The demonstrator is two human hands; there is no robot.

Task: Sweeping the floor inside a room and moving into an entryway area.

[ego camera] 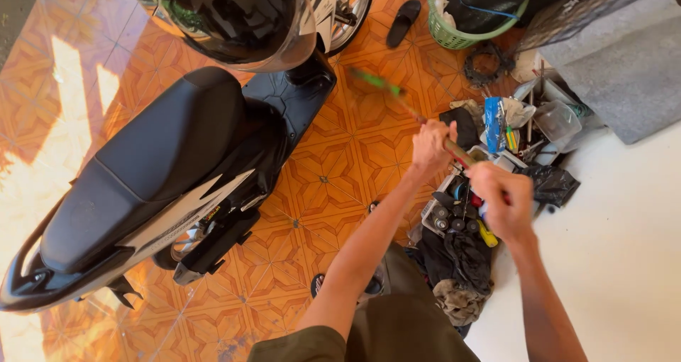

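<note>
Both hands grip one long tool: left hand fingers closed around its shaft, right hand fingers closed at its end.

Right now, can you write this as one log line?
left hand: grip on stick | right hand: grip on its near end | below: tool pile | beside: scooter

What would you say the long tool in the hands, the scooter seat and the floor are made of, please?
The long tool looks like a bare wooden shaft, tan and matte, with a green, blurred far end, possibly plastic. Left hand and right hand grasp it. The scooter seat appears matte black vinyl, faintly grained. The floor looks like glazed ceramic tile: orange pattern, grout lines, sun glare.
</note>
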